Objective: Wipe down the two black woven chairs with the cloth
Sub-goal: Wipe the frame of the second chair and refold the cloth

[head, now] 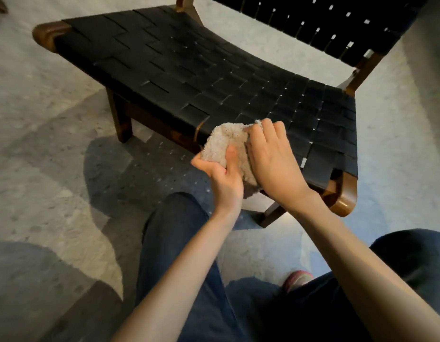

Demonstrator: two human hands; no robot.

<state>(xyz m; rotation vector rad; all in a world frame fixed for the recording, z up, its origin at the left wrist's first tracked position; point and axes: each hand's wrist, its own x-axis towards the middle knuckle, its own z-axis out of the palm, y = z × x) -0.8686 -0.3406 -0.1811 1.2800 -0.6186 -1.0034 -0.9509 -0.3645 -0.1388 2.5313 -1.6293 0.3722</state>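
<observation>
left grip [220, 172] and right grip [270, 154] both clutch the cloth [223, 141] at the front edge of the chair seat [189, 70], likely refolding it; next, press it flat and sweep inward.

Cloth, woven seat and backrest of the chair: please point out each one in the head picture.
cloth [222, 144], head view, on its fluffy upper fold.
woven seat [189, 70], head view, on the black straps at mid-seat.
backrest [300, 18], head view, on its woven black straps.
</observation>
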